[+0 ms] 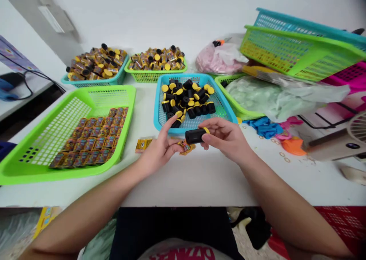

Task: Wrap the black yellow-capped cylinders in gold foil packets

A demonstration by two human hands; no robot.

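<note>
My right hand (225, 138) grips a small black canister with a yellow lid (195, 136), tilted on its side just above the table. My left hand (160, 147) pinches a small orange-yellow printed label (183, 145) between thumb and a finger, with its index finger raised. The label is close to the canister's bottom end, and part of it is hidden by the fingers. A flat pile of similar printed labels (143, 145) lies beside my left hand. Behind both hands, a blue basket (225, 109) holds many loose black canisters with yellow lids.
At left, a green basket (37, 172) holds rows of labelled canisters. Two more full baskets, one teal (94, 84) and one green (154, 77), stand at the back. Stacked baskets (286, 54), plastic bags (257, 94), balloons (263, 127) and a fan (337, 140) crowd the right.
</note>
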